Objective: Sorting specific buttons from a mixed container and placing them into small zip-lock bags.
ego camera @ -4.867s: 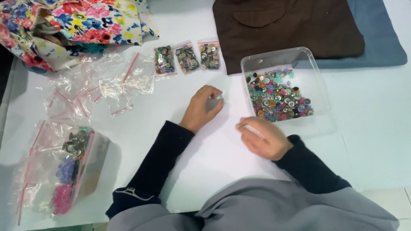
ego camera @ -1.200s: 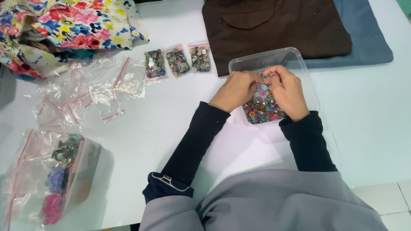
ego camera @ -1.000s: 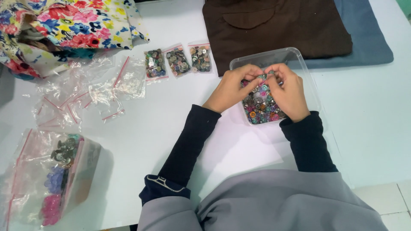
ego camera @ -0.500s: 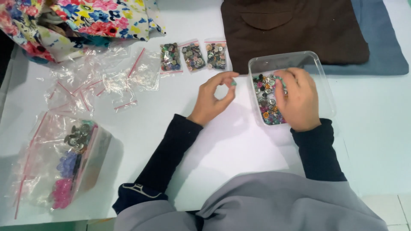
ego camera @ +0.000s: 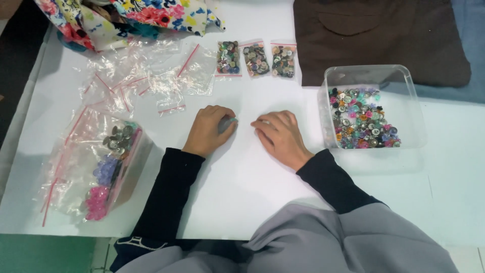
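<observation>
Head view: left hand [ego camera: 208,130] and right hand [ego camera: 279,135] rest on white table [ego camera: 242,192].

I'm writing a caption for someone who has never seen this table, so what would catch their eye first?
Most striking is the clear plastic tub of mixed coloured buttons at the right, beside the right hand. Next come three small filled zip bags in a row at the top centre, and the bright floral fabric at the top left. The left hand rests mid-table, curled around something small.
</observation>
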